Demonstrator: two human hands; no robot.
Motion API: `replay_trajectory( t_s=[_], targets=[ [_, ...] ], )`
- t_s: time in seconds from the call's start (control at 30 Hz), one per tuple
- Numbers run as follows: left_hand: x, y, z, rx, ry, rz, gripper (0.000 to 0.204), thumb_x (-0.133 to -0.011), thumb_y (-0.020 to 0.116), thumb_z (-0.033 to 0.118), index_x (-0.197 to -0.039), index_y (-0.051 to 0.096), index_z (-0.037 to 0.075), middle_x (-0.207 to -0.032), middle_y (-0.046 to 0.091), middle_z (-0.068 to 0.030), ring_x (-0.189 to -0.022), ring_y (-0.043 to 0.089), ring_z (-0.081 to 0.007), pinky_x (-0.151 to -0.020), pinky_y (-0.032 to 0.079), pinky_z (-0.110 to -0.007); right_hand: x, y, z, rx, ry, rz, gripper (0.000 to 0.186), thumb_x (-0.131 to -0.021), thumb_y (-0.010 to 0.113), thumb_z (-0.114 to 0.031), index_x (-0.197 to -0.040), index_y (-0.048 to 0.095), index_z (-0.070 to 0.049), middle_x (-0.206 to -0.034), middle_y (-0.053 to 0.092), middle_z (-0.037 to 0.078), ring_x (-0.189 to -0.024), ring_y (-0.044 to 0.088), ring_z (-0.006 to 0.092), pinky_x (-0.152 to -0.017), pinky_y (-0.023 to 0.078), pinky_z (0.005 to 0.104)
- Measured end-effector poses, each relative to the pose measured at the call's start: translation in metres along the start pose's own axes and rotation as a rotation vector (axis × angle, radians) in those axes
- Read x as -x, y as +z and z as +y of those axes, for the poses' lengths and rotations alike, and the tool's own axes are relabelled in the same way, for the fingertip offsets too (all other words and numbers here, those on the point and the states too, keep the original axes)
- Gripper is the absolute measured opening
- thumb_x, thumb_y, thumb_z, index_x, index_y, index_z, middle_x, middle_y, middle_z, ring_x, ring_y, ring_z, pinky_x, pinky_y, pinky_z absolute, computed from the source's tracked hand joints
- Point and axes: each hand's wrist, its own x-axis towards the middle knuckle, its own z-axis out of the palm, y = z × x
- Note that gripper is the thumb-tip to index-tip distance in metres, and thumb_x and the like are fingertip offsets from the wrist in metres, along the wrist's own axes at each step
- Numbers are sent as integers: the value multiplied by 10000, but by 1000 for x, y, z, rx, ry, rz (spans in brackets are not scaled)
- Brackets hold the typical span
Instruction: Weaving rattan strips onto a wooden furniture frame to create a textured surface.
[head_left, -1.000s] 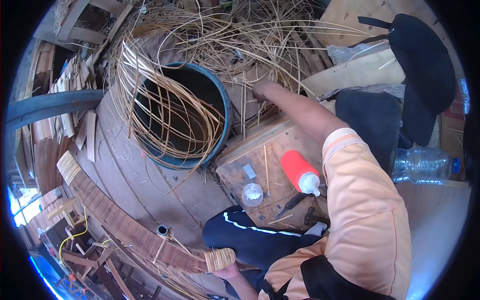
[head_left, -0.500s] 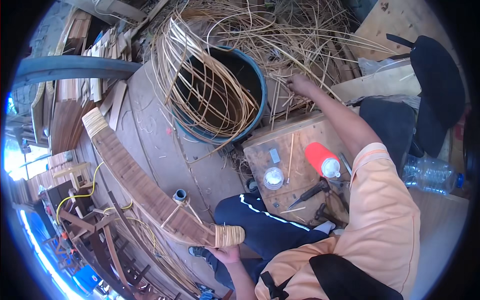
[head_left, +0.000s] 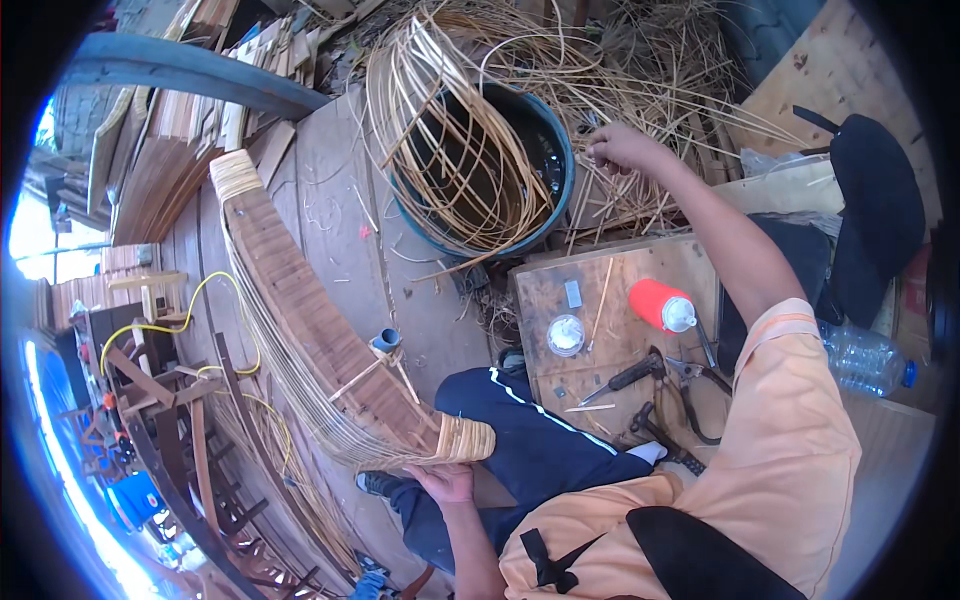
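My left hand (head_left: 447, 482) grips the near end of a long curved wooden frame (head_left: 300, 270) from below. Pale cane binding wraps both of the frame's ends, and rows of cane strands run along its left side. A thin stick brace and a small blue-grey tube (head_left: 387, 340) sit against its inner face. Out to the far right, my right hand (head_left: 628, 150) has its fingers curled together, beside the rim of a blue bucket (head_left: 571, 185) and over loose cane scraps. Whatever its fingertips hold is too small to make out. Coiled cane strands (head_left: 455, 165) stand in the bucket.
On a low wooden board (head_left: 540, 290) lie a red bottle (head_left: 660, 305), a small white-filled jar (head_left: 566, 335), pliers (head_left: 690, 372) and a hammer (head_left: 650, 430). A clear plastic bottle (head_left: 865, 360) lies at right. Wood slats (head_left: 180, 160) are stacked at far left.
The wooden frame has tilted, so the cane strands along its left side now show. My right hand has lifted from the cane scraps with its fingers curled. The whole view has shifted slightly.
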Motion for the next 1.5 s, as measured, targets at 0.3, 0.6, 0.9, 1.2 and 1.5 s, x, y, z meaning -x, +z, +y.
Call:
replay_trajectory(
  t_s=[0.3, 0.6, 0.9, 1.2, 1.5],
  targets=[
    [9, 29, -5, 37, 16, 55, 654, -883, 366, 612, -1372, 374, 177, -1369, 456, -29, -1199, 476, -261, -868, 473, -446, -5, 66, -74, 173, 258, -220, 139, -813, 496, -40, -886, 588, 36, -698, 626, 121, -440, 582, 182, -330, 413, 288],
    [5, 8, -3, 15, 2, -138, 692, -853, 444, 614, -1362, 364, 152, -1402, 410, -29, -1232, 428, -265, -950, 400, -460, -47, 100, -63, 153, 477, -158, 108, -824, 515, 9, -757, 599, -1, -611, 604, 85, -452, 565, 147, -364, 428, 295],
    [26, -10, 7, -210, -149, 34, 594, -867, 484, 573, -1176, 494, 67, -1081, 567, -90, -947, 550, -253, -836, 459, -421, 81, 46, -107, -451, 160, -269, 189, -909, 536, -270, -905, 565, -84, -821, 634, 59, -705, 627, 170, -553, 462, 305],
    [106, 100, -26, -1530, -261, -392, 201, -898, 532, 174, -907, 604, -14, -685, 587, -47, -595, 564, -110, -561, 466, -249, 155, 88, -140, -405, -4, 10, 234, -900, 547, -212, -717, 564, -67, -588, 566, 22, -462, 537, 108, -381, 406, 254],
    [56, 246, -93, -1816, 1297, -757, 527, -787, 651, 161, -1254, 450, 24, -1195, 530, -173, -1166, 453, -373, -986, 342, -443, 225, 126, -138, -546, 19, -35, 131, -870, 584, -192, -842, 587, -63, -680, 630, 30, -519, 573, 89, -413, 411, 220]
  ],
)
